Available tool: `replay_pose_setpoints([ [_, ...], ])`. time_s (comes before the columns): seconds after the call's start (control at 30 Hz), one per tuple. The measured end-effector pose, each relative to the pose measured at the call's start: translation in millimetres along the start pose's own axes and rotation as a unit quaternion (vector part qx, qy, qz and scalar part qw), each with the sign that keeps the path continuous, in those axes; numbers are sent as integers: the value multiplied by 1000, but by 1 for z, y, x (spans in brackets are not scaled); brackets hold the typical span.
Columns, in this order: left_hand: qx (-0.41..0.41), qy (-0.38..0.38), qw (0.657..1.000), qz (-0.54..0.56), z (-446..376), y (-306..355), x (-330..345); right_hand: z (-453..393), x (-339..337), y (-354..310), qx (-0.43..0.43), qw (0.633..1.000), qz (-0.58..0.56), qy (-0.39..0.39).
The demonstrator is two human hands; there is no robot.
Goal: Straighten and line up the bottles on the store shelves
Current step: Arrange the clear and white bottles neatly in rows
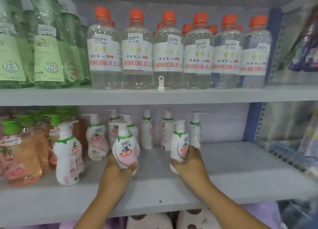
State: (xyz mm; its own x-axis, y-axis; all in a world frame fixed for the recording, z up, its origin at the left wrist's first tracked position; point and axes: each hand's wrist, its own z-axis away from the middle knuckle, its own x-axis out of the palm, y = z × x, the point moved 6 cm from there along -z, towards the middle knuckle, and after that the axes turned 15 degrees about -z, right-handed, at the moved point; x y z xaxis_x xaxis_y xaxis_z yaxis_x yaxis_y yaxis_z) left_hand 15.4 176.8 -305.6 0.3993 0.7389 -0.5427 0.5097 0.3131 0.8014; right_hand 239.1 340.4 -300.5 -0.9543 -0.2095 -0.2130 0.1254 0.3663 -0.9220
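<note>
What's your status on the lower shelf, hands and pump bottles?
Left hand gripping front pump bottle. Right hand gripping another pump bottle. Back bottles scattered, unaligned. Shelf right side open, nothing blocking.

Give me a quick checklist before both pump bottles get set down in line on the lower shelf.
1. Left hand grip on the pink-and-white pump bottle: ok, fingers wrap its base.
2. Right hand grip on the white pump bottle: ok, held low on the body.
3. Both bottles upright: ok, only slightly tilted.
4. Labels facing front: left ok; right not ok, turned partly sideways.
5. Bare spot on the lower shelf to place them: ok, space shows in front and to the right.
6. Back-row pump bottles lined up: not ok, spacing and facing are uneven.
</note>
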Motion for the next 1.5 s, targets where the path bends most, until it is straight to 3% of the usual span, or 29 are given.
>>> replay_pose_setpoints([
  [0.17, 64, -83, 992, 75, 38, 76, 58, 25, -94, -1, -15, 997, -47, 55],
  [0.33, 133, -191, 968, 90, 65, 173, 161, 16, -211, 27, -15, 991, -14, 135],
  [0.43, 139, -211, 962, 100, 73, 215, 225, 6, -268, 53, -1, 984, -3, 176],
  [0.73, 134, -281, 942, 123, 67, 276, 384, -30, -331, 97, -14, 973, 40, 225],
  [0.9, 151, -295, 931, 153, 86, 309, 388, -38, -345, 104, -29, 971, 50, 231],
  [1.13, 176, -351, 911, 123, 69, 287, 386, -37, -347, 112, -31, 973, 49, 222],
  [1.5, 188, -352, 899, 180, 74, 303, 403, -44, -342, 113, -14, 972, 86, 217],
])
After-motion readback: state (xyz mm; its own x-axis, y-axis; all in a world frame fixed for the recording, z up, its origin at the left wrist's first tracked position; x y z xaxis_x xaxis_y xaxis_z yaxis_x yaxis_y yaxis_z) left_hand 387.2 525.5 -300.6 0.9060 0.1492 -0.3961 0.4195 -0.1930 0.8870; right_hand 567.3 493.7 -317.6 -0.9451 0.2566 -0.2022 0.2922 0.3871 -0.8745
